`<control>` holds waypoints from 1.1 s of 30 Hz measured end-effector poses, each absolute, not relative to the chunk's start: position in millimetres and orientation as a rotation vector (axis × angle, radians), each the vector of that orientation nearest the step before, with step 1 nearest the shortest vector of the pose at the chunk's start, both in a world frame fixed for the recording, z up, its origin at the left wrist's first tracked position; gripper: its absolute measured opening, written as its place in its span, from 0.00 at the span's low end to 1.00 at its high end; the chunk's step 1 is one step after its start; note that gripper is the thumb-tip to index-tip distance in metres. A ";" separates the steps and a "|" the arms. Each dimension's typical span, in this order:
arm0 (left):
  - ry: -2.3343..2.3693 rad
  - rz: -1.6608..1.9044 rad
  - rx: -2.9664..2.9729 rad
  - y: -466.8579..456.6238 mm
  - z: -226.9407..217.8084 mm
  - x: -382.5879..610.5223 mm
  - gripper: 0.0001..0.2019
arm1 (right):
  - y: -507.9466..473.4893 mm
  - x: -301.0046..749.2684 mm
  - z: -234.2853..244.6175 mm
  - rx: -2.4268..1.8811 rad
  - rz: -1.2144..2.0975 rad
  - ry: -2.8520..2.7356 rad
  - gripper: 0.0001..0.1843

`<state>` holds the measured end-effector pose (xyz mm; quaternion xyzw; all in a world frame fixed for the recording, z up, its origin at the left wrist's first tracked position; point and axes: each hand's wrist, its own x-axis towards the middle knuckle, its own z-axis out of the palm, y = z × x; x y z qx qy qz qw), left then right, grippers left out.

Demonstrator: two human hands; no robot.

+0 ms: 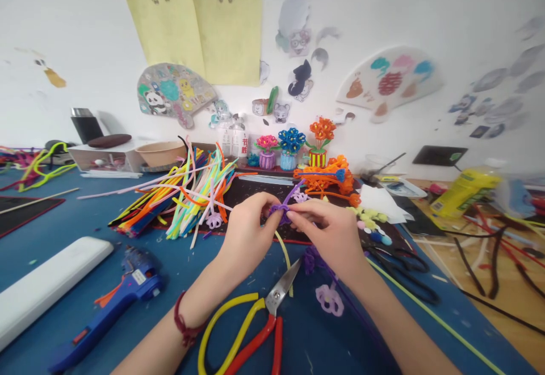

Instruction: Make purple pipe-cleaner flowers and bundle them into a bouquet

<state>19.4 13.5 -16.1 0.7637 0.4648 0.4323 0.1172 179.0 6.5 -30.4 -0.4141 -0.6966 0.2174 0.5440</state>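
Note:
My left hand [256,221] and my right hand [326,224] meet in the middle of the view, both pinching a small purple pipe cleaner flower [281,211]. A straight purple stem sticks up from it toward the right. Below my right hand lie a dark purple pipe cleaner flower [310,258] and a pale lilac one [330,299]. Scissors [276,295] with yellow and red handles rest on the blue table just under my hands, blades pointing up and right. My fingers partly hide the held flower.
A blue hot glue gun [128,290] and a white case [46,284] lie at left. Behind stands a heap of coloured pipe cleaners [187,193]. Small potted pipe cleaner flowers [292,148] line the wall. Black scissors [400,270] and a yellow bottle [466,187] are at right.

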 end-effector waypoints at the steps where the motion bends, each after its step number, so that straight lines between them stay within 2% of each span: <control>1: 1.349 1.268 2.251 13.5 -16.8 19.3 0.03 | 6.7 179.0 -30.4 -0.975 0.547 -1.641 0.06; 9: 1.302 1.243 2.348 13.6 -19.1 17.0 0.03 | 8.5 180.1 -27.6 -0.955 0.639 -1.599 0.05; 24: 1.207 1.259 2.360 14.9 -20.9 16.7 0.03 | 13.2 183.2 -30.5 -0.955 0.740 -1.612 0.09; 30: 1.239 1.227 2.098 16.0 -21.2 19.1 0.03 | 13.6 183.1 -29.1 -0.974 0.814 -1.589 0.12; 33: 1.171 1.182 1.867 18.1 -22.1 19.4 0.07 | 14.4 187.1 -25.1 -0.963 0.953 -1.590 0.15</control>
